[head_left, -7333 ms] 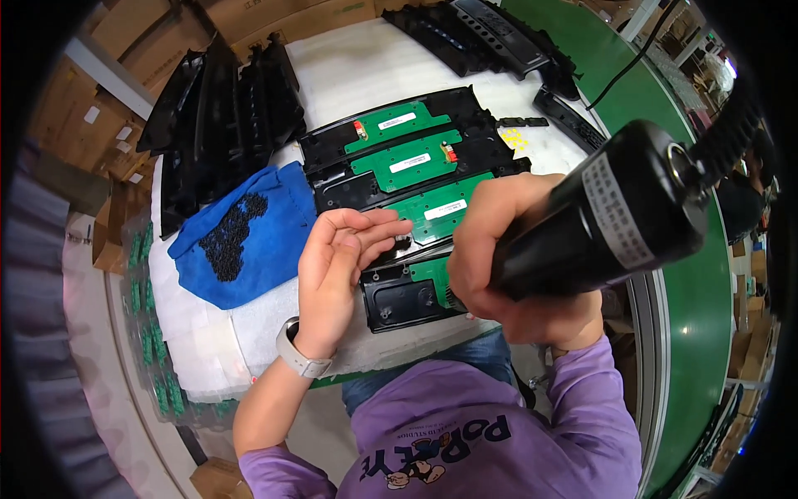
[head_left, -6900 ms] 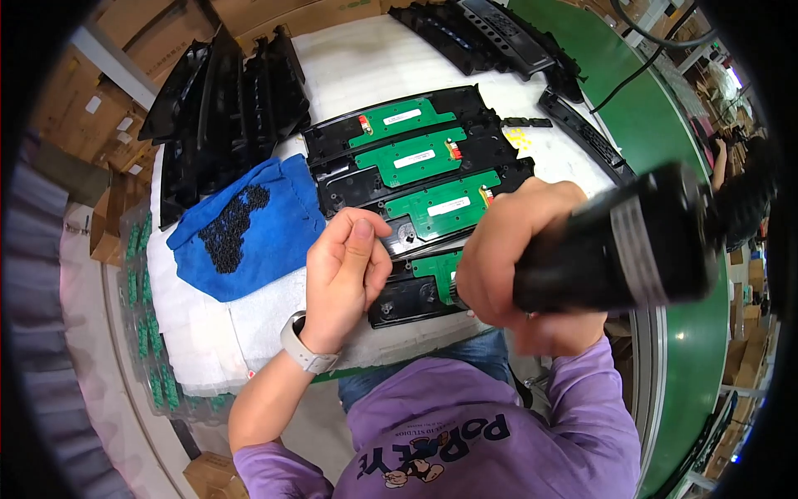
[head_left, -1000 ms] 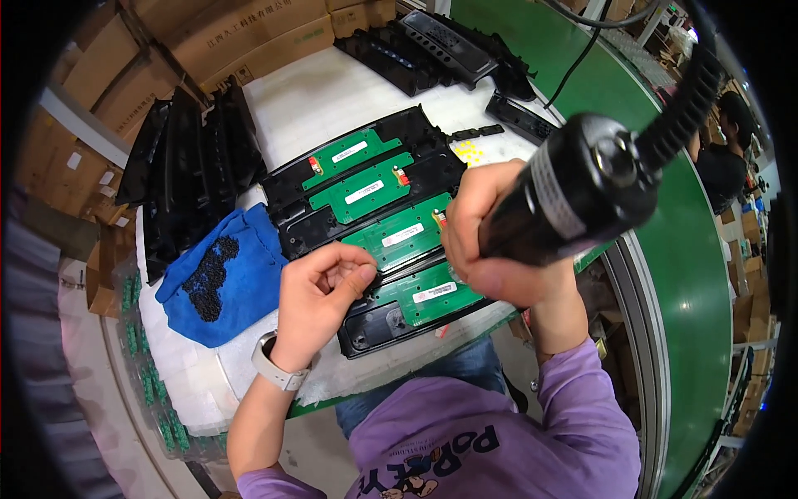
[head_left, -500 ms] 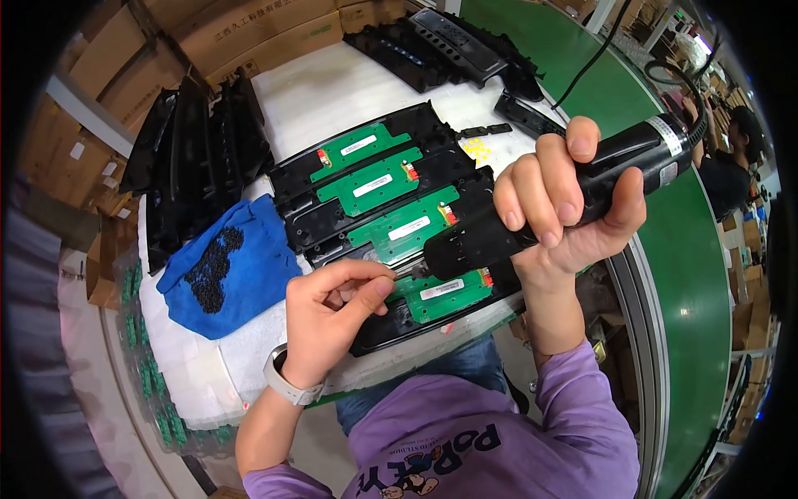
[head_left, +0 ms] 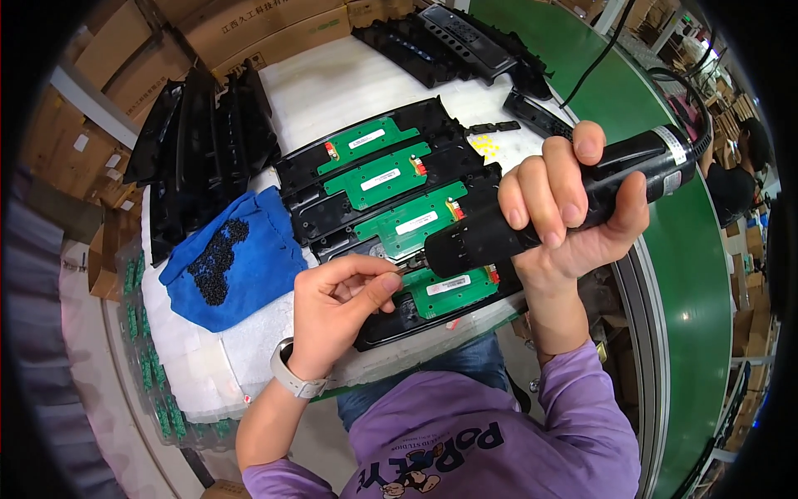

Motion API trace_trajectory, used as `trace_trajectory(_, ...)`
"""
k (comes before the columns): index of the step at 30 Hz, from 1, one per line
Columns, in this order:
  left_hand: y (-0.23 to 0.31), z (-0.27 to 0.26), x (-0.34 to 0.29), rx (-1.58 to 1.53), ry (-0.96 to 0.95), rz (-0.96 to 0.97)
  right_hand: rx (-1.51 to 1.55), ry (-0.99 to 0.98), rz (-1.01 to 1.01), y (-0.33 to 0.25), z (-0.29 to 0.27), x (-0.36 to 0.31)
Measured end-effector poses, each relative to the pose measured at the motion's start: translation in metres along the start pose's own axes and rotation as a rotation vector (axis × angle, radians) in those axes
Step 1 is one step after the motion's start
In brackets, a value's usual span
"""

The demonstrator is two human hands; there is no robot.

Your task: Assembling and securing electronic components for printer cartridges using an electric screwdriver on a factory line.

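Observation:
My right hand (head_left: 565,200) is wrapped round a black corded electric screwdriver (head_left: 636,162), its nose tilted down to the left. A thin metal bit (head_left: 413,267) sticks out of that nose toward my left hand (head_left: 345,303). Thumb and forefinger of the left are pinched together at the bit's end; what lies between them is too small to make out. Under both hands is a row of black plastic panels (head_left: 324,204) carrying green circuit boards (head_left: 366,193), each with a white label and a small red-and-white connector. The nearest board (head_left: 453,293) is partly covered by the screwdriver.
Left of the panels, a blue cloth (head_left: 258,279) bears a heap of small black screws (head_left: 218,262). Black plastic housings (head_left: 195,158) are stacked at the far left, more housings (head_left: 449,50) at the back. Yellow dots (head_left: 485,148) lie on the white table cover. A green surface (head_left: 682,349) runs along the right.
The view has shifted slightly, so the table and panels appear a little higher and to the right. Both hands keep the same grip, with the fingers still at the bit.

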State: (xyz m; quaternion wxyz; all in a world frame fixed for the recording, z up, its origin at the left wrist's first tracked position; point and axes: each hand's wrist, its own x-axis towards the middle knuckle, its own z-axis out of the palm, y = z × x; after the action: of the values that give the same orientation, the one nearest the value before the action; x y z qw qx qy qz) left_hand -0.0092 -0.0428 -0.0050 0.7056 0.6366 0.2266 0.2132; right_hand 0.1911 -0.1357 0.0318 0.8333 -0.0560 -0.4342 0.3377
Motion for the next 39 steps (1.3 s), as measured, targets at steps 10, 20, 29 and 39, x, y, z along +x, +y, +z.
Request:
trace_trajectory(10, -0.001, 0.007, 0.0, 0.081, -0.041, -0.018, 0.008, -0.002, 0.034, -0.002, 0.002, -0.001)
trace_trajectory(20, 0.0, 0.005, -0.003, 0.424, -0.034, 0.154, -0.192, -0.034, 0.535, -0.017, 0.02, 0.0)
trace_trajectory(29, -0.002, 0.007, -0.002, 0.245, 0.005, 0.141, -0.275, -0.073, 0.478, -0.016, 0.022, -0.004)
trace_trajectory(39, -0.013, 0.007, -0.002, 0.06, -0.01, 0.16, -0.329, -0.206, 0.364, 0.001, 0.029, -0.009)
